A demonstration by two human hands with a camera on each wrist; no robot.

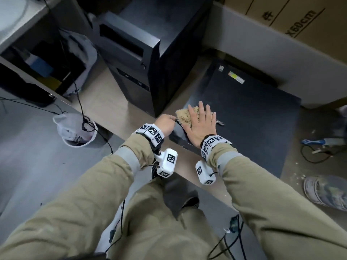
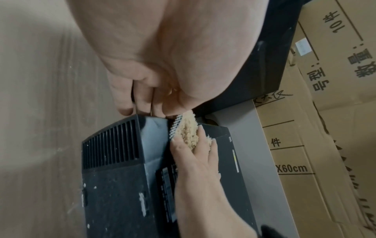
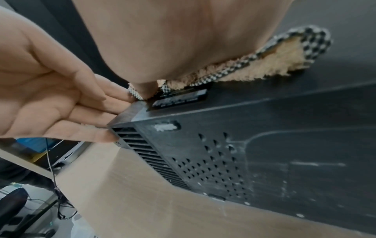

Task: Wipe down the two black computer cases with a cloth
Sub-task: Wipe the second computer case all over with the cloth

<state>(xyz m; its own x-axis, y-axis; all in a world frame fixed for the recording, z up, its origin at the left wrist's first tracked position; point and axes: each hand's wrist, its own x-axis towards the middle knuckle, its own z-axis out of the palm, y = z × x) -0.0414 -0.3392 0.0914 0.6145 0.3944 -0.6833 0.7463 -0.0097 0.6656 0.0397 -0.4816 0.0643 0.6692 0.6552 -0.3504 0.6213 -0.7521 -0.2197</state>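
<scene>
The right hand (image 1: 201, 126) lies flat mid-frame, fingers spread, pressing the cloth (image 1: 185, 115) onto the lying case (image 1: 253, 119). The left hand (image 1: 165, 122) rests its fingers, held together, against the case's corner. A pale floor (image 1: 112, 102) lies beneath.

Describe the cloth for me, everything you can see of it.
The cloth is crumpled, with shaggy tan pile on one face, black-and-white check weave on the other, and one corner folded over. It lies on the flat-lying case near its corner. The right hand presses flat on it; fingertips of the left hand touch its edge.
</scene>
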